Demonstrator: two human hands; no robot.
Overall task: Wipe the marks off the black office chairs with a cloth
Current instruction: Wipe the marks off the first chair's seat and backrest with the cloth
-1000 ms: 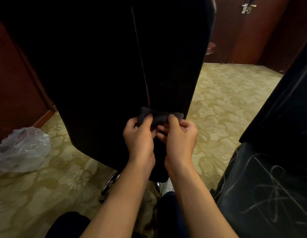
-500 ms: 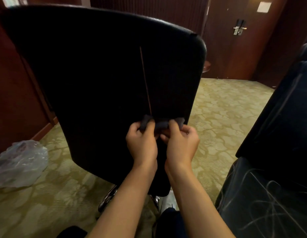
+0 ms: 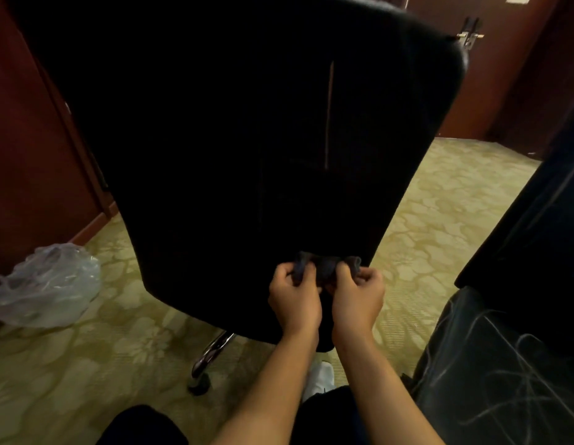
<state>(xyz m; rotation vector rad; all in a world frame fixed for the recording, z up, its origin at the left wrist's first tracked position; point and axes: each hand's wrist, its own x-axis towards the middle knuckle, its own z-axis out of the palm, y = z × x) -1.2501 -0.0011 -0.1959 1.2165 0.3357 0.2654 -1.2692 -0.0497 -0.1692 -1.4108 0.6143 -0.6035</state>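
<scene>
**chairguy:** Patterned yellow-green carpet (image 3: 439, 200) all round, dark red wood panelling (image 3: 32, 123) off past the left hand. Both hands are up against the bottom of the big black upholstered chair back (image 3: 234, 139). The left hand (image 3: 293, 298) and the right hand (image 3: 357, 295) are each curled onto the small dark grey cloth (image 3: 324, 266), which is bunched between them and sits right on the lower edge of the chair back. How would you tackle that thin pale vertical line (image 3: 329, 114) well above the hands?

**wipe_it_down:** Looks to me like the cloth is being refolded or wrung, not wiped yet. I'd flatten it into a pad first so there's a clean face, then drop one hand to steady the backrest, since that chair is on a chrome wheeled base (image 3: 211, 351) just below the left wrist and will probably roll or swivel under pressure. Work along the line, not across it, in short strokes. Can't tell if it's a mark or a seam, so go gently.

**chairguy:** And the second black leather chair (image 3: 504, 364) out to the right of the right forearm?

**wipe_it_down:** Its seat is covered in pale scribbles. Save a fresh fold for it. The crumpled clear plastic bag (image 3: 44, 287) far left of the hands isn't in the way.
</scene>
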